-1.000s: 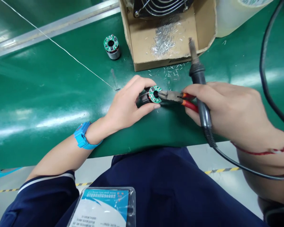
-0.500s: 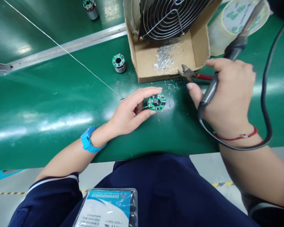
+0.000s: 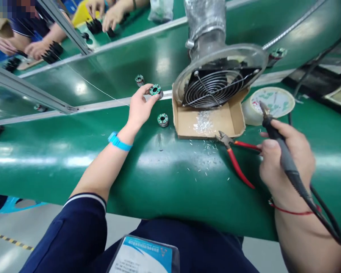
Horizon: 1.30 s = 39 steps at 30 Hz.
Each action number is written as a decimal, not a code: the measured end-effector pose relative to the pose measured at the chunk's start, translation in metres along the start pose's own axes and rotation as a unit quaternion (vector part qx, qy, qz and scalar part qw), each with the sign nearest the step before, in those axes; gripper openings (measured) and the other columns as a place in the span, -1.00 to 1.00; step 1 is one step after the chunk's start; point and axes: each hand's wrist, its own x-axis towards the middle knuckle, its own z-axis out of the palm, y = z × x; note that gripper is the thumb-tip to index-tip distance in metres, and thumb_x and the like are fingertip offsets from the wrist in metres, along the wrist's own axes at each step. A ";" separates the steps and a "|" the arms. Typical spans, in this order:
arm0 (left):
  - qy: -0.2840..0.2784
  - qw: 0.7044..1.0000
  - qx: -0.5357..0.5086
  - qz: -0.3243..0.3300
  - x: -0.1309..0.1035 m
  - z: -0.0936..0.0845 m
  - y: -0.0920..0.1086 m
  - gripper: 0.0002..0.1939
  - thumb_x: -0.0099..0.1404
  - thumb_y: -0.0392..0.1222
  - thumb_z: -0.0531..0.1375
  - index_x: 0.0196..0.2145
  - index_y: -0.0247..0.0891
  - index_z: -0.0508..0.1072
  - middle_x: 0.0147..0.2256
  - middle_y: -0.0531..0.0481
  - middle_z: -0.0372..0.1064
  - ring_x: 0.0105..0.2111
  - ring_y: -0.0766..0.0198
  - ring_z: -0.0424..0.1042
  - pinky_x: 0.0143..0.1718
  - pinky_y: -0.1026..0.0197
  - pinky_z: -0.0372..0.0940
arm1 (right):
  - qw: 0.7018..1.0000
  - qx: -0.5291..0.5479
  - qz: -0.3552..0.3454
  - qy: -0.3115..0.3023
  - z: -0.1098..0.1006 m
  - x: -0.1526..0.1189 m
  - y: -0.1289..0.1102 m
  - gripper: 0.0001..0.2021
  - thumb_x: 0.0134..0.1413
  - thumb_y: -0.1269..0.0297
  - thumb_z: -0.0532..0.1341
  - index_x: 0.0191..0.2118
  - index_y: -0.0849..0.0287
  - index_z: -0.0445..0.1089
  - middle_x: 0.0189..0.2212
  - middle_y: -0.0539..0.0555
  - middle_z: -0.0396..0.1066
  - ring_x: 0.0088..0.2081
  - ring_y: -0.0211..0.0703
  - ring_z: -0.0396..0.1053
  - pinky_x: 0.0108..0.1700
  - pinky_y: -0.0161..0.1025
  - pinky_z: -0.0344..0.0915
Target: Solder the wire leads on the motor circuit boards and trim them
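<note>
My left hand reaches to the metal rail at the back of the bench, fingers closed on a small round motor stator topped by a green circuit board. A thin pale wire runs from the upper left to this hand; where it ends is hidden. My right hand grips a soldering iron, tip raised in front of a tape roll. Beside that hand lie red-handled cutters, jaws against the box front. A second stator stands below my left hand, another behind it.
A caged fan with a duct stands in a cardboard box holding metal lead clippings. More clippings lie on the green bench. A metal post rises at the left. Across the bench, other people's hands handle black parts.
My left hand has carried the stator away from the bench middle, up and left toward the back rail. The soldering iron has swung, its tip now pointing up and left. The view has widened.
</note>
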 end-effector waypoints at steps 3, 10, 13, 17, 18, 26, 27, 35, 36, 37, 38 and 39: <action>-0.016 0.993 0.085 -0.084 0.044 0.021 -0.015 -0.58 0.31 -0.31 0.26 0.12 -0.38 0.46 0.08 -0.17 0.48 0.07 0.18 0.45 0.14 0.23 0.29 | 0.999 0.035 -0.026 -0.003 -0.003 0.004 0.003 -0.45 0.26 -0.11 0.03 0.19 0.11 0.35 -0.10 0.28 0.53 -0.03 0.08 0.47 0.02 0.02 0.41; 0.003 0.981 0.133 -0.139 0.070 0.021 -0.031 -0.38 0.32 -0.18 0.26 0.28 -0.37 0.25 0.20 -0.27 0.36 0.23 0.05 0.36 0.25 0.12 0.25 | 0.998 0.054 -0.037 -0.011 -0.006 0.007 -0.009 -0.54 0.27 0.03 0.08 0.20 0.08 0.34 -0.11 0.20 0.49 -0.09 0.04 0.48 -0.03 -0.01 0.44; 0.043 0.972 0.156 -0.171 0.082 -0.001 -0.046 -0.30 0.33 -0.24 0.23 0.35 -0.40 0.11 0.33 -0.36 0.13 0.32 0.02 0.22 0.33 0.08 0.15 | 0.997 0.062 -0.048 -0.017 -0.003 0.007 -0.014 -0.52 0.28 0.00 0.09 0.18 0.14 0.34 -0.10 0.21 0.46 -0.09 0.04 0.47 -0.05 -0.02 0.45; 0.014 0.965 0.164 -0.202 0.092 -0.025 -0.062 -0.55 0.29 -0.35 0.23 0.13 -0.43 0.36 0.14 -0.33 0.37 0.17 -0.02 0.38 0.25 -0.09 0.24 | 0.996 0.066 -0.060 -0.018 -0.002 0.008 -0.014 -0.52 0.28 0.01 0.10 0.18 0.17 0.35 -0.14 0.20 0.47 -0.12 0.02 0.47 -0.08 -0.03 0.45; 0.006 0.967 0.162 -0.196 0.089 -0.028 -0.063 -0.58 0.29 -0.33 0.23 0.10 -0.40 0.37 0.10 -0.28 0.40 0.15 0.03 0.39 0.23 -0.08 0.25 | 0.996 0.065 -0.057 -0.017 -0.003 0.008 -0.014 -0.53 0.28 0.02 0.10 0.18 0.16 0.34 -0.15 0.19 0.46 -0.13 0.02 0.47 -0.08 -0.02 0.46; -0.176 0.974 0.113 -0.088 -0.044 -0.046 -0.026 -0.40 0.25 -0.15 0.29 0.19 -0.29 0.24 0.03 -0.15 0.39 -0.32 0.32 0.43 -0.14 0.16 0.40 | 0.996 0.065 -0.028 -0.057 -0.013 0.009 -0.021 -0.47 0.14 0.14 0.27 0.23 -0.03 0.30 -0.23 0.11 0.50 -0.22 0.00 0.51 -0.12 -0.06 0.48; -0.202 0.971 0.107 -0.072 -0.062 -0.050 -0.018 -0.45 0.24 -0.15 0.30 0.14 -0.28 0.30 0.01 -0.14 0.39 -0.23 0.26 0.45 -0.07 0.12 0.39 | 0.996 0.065 -0.031 -0.050 -0.013 0.009 -0.021 -0.48 0.13 0.16 0.27 0.22 -0.04 0.31 -0.25 0.11 0.51 -0.23 0.01 0.51 -0.12 -0.05 0.48; -0.329 0.944 0.029 0.011 -0.127 -0.058 0.033 -0.61 0.29 -0.26 0.29 0.07 -0.22 0.43 0.07 -0.13 0.41 0.06 0.14 0.41 0.11 0.07 0.33 | 0.987 0.158 -0.041 -0.009 -0.024 -0.017 -0.051 -0.61 0.09 0.24 0.31 0.08 -0.08 0.44 -0.15 0.12 0.54 -0.20 0.01 0.54 -0.12 0.01 0.51; -0.336 0.942 0.011 0.021 -0.130 -0.054 0.040 -0.60 0.29 -0.26 0.30 0.08 -0.22 0.42 0.04 -0.13 0.43 0.01 0.16 0.44 0.07 0.08 0.34 | 0.978 0.199 -0.034 -0.043 -0.027 -0.020 -0.061 -0.58 0.14 0.25 0.29 0.13 -0.08 0.41 -0.13 0.10 0.56 -0.21 -0.02 0.56 -0.12 -0.01 0.53; -0.341 0.939 -0.009 0.031 -0.133 -0.050 0.048 -0.59 0.28 -0.25 0.31 0.08 -0.23 0.42 -0.02 -0.11 0.45 -0.09 0.20 0.46 0.00 0.11 0.36 | 0.968 0.237 -0.028 -0.081 -0.030 -0.023 -0.072 -0.57 0.18 0.27 0.25 0.18 -0.07 0.37 -0.12 0.07 0.57 -0.23 -0.07 0.57 -0.13 -0.04 0.54; -0.346 0.937 -0.030 0.040 -0.136 -0.045 0.056 -0.58 0.28 -0.23 0.33 0.08 -0.24 0.42 -0.09 -0.08 0.47 -0.21 0.26 0.45 -0.10 0.16 0.37 | 0.957 0.263 -0.025 -0.119 -0.032 -0.024 -0.082 -0.56 0.22 0.29 0.22 0.21 -0.05 0.33 -0.14 0.04 0.57 -0.24 -0.12 0.57 -0.11 -0.08 0.55; -0.350 0.934 -0.052 0.048 -0.138 -0.039 0.065 -0.58 0.27 -0.20 0.34 0.07 -0.25 0.42 -0.17 -0.03 0.46 -0.33 0.32 0.40 -0.19 0.20 0.35 | 0.951 0.272 -0.030 -0.145 -0.034 -0.023 -0.092 -0.58 0.25 0.31 0.20 0.20 -0.03 0.32 -0.18 0.02 0.58 -0.22 -0.16 0.57 -0.09 -0.12 0.54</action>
